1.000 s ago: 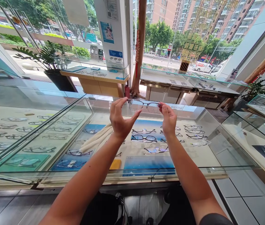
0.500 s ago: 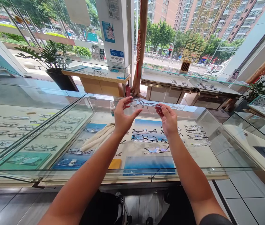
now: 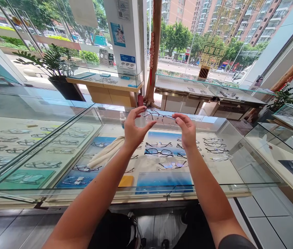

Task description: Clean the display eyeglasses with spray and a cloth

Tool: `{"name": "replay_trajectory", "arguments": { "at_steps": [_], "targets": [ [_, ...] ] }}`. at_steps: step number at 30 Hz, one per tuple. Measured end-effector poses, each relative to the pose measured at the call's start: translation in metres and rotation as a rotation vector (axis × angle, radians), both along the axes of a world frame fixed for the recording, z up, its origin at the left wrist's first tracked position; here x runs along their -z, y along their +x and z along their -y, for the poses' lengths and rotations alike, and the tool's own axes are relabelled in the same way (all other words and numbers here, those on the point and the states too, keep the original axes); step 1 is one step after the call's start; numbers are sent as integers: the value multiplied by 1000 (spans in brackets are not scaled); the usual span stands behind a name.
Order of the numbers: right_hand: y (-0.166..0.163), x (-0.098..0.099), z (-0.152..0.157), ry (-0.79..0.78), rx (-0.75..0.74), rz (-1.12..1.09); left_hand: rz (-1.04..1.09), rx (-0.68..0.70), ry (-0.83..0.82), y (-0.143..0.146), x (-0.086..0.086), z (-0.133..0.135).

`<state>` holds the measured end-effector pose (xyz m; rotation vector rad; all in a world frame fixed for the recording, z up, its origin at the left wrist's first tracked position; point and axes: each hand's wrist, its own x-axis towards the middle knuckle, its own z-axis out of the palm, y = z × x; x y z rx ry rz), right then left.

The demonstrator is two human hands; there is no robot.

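A pair of thin-framed eyeglasses (image 3: pixel 159 117) is held up above the glass showcase (image 3: pixel 208 121). My left hand (image 3: pixel 134 128) grips its left end, fingers at the upper edge and thumb below. At the other end, my right hand (image 3: pixel 188 128) has its fingers on the right side of the frame. Below and between my forearms, several eyeglasses (image 3: pixel 159 152) lie in rows inside the showcase. A cream cloth (image 3: pixel 106 152) is draped beside my left forearm. Behind my left hand stands a small white spray bottle (image 3: pixel 122 119).
Another glass case (image 3: pixel 3 138) with rows of eyeglasses adjoins on the left. A case (image 3: pixel 291 152) stands at the right. Further back are a wooden display counter (image 3: pixel 112 93), a wooden post (image 3: pixel 153 58) and a potted plant (image 3: pixel 65 86), before large windows.
My right hand's fingers have shifted on the eyeglasses: the thumb has come away slightly and the fingers are straighter. The view has moved slightly; the left hand keeps its grip.
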<state>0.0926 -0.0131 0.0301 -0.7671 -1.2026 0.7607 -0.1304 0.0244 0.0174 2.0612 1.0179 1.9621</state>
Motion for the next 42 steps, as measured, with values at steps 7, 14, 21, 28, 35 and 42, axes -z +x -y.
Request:
{"name": "replay_trajectory", "arguments": {
  "at_steps": [7,14,21,28,35,42],
  "targets": [
    [3,1,-1,146,99,386,-283,0,202,-2,-11,9],
    [15,3,-8,-25,-106,374,-305,56,138,-2,-13,13],
    [13,0,-5,-207,-307,228,-156,350,-98,-2,-18,17],
    [9,7,-8,-281,-430,138,-24,540,-212,-3,-13,8],
    [-3,13,-10,-220,-253,49,15,241,-85,5,-10,14],
    [-17,21,-7,-69,46,133,-76,76,-163,23,-5,32]
  ]
}}
